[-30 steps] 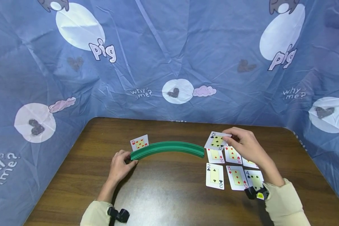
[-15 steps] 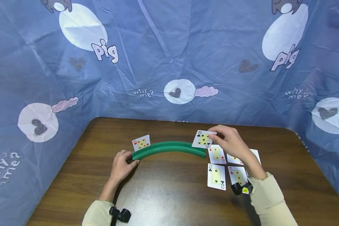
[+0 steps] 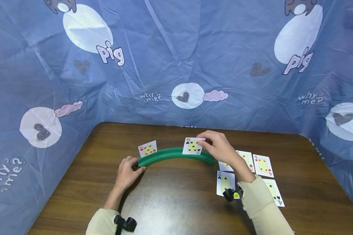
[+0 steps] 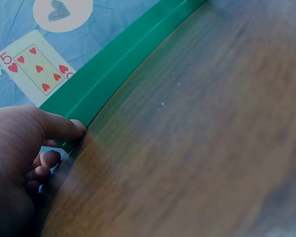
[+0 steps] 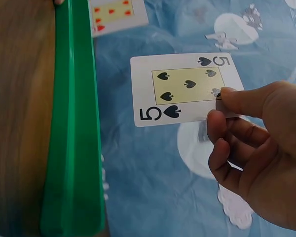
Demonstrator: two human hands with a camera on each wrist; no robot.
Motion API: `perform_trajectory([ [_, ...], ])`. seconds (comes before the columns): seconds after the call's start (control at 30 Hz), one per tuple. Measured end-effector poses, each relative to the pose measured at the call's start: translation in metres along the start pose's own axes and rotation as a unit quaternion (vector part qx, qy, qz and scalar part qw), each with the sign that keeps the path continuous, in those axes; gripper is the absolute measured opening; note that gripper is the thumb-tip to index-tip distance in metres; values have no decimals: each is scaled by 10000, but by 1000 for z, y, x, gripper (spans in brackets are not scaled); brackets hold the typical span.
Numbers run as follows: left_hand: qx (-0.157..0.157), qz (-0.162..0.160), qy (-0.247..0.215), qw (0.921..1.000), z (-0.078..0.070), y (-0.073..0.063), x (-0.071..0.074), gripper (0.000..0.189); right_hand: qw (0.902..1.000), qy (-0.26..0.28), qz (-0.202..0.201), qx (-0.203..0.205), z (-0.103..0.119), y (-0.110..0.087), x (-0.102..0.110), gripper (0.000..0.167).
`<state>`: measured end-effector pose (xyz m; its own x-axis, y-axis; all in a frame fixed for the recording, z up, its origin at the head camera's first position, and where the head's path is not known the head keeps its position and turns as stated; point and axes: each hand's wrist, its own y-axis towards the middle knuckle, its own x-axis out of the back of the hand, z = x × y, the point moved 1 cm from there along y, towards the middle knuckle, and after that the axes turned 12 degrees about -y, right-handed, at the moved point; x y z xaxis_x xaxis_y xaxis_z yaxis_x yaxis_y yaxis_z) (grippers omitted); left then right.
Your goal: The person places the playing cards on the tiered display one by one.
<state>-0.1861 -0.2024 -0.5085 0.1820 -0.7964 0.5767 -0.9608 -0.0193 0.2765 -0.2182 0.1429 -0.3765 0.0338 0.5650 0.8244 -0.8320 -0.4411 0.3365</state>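
A curved green card holder (image 3: 170, 152) rests on the table. My left hand (image 3: 127, 173) grips its left end, thumb at the front side in the left wrist view. Close to that hand a five of hearts (image 4: 38, 68) stands in the holder, leaning back. Between thumb and fingers, my right hand (image 3: 219, 148) pinches a five of spades (image 5: 187, 89) by its right edge. In the head view this card overlaps the right half of the holder, face toward me. The right wrist view shows it raised beside the holder's groove.
Several face-up cards lie in two rows on the right: a two of clubs (image 3: 225, 179), a four of diamonds (image 3: 263, 165), a four of spades (image 3: 274, 193) and others partly hidden under my right arm. Behind the wooden table (image 3: 170, 199) hangs a blue printed cloth (image 3: 153, 71).
My right hand has carried the five of spades leftward, from above the laid-out cards to over the holder. The left hand keeps its grip on the holder's end.
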Motion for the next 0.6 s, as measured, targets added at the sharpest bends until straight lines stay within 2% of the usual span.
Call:
perform_trajectory([
  [0.23, -5, -1, -4, 10000, -1, 1, -1, 22, 9989, -94, -40, 467, 20, 12, -19, 14],
  [0.6, 81, -51, 20, 10000, -2, 0, 0, 25, 9971, 93, 54, 755, 41, 32, -51, 15],
])
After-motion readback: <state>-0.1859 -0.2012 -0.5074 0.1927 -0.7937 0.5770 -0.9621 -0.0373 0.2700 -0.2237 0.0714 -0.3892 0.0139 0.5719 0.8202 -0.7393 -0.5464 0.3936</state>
